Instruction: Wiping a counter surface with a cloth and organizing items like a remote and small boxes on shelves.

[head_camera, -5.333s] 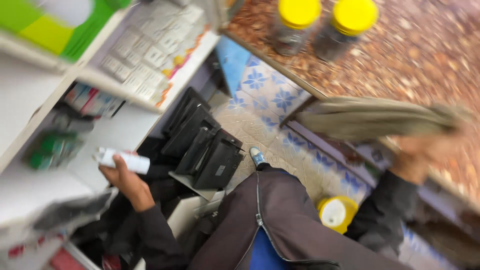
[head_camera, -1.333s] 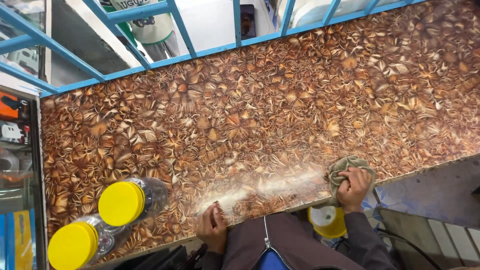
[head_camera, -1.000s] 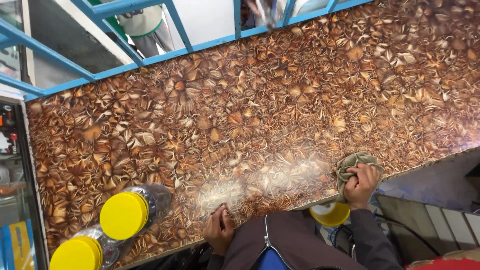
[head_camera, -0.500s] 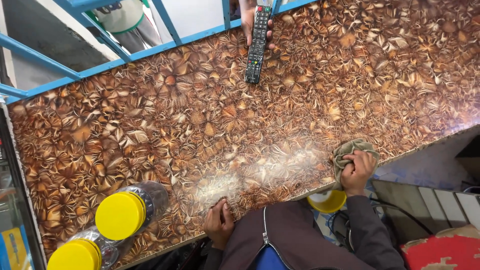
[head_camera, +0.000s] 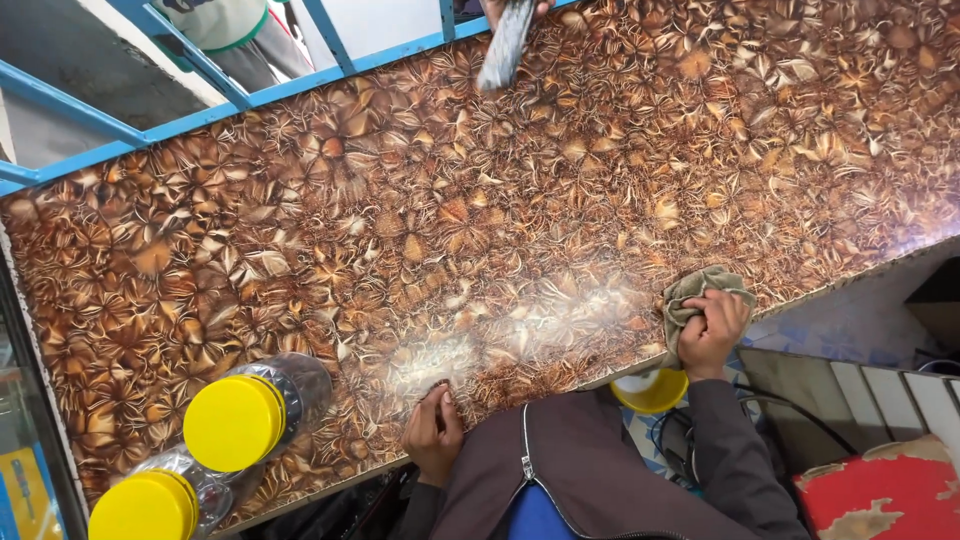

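Since half a second ago the remote control point(head_camera: 505, 42) at the top edge has blurred, seemingly swung by another person's hand. Right-hand point(head_camera: 712, 330) fingers clench the green cloth point(head_camera: 695, 292) at the patterned table's point(head_camera: 480, 220) lower-right edge; the left hand point(head_camera: 435, 432) rests loosely curled, grasping nothing. Wiping leftward could knock the yellow-lidded jars point(head_camera: 245, 415) at lower left.

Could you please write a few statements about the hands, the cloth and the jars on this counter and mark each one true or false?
1. The right hand grips a crumpled cloth at the near edge of the counter. True.
2. The left hand holds a jar. False: it rests on the counter edge, holding nothing.
3. Both jars have yellow lids. True.
4. The jars stand beside the cloth. False: they stand at the opposite end, beyond the left hand.
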